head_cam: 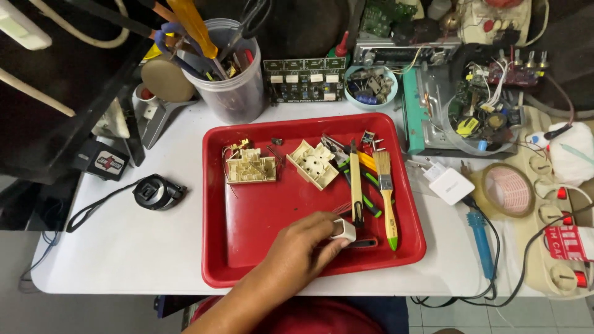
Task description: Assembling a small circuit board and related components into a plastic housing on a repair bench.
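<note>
My left hand (305,246) reaches into the red tray (247,216) from the lower left. Its fingers are closed on a small white plastic piece (344,230) near the tray's front. Just to the right of the fingers lies a dark tool with a red and black handle (362,242). Two cream socket parts (250,166) (314,162) lie at the back of the tray. A paintbrush with a yellow-green handle (387,198) and green-handled pliers (365,185) lie on the tray's right side. My right hand is out of sight.
A black tape measure (156,192) lies left of the tray. A clear tub of tools (232,80) stands behind it. To the right are a white adapter (450,184), a blue soldering iron (484,238), a tape roll (508,190), a power strip (560,247) and open electronics (470,105).
</note>
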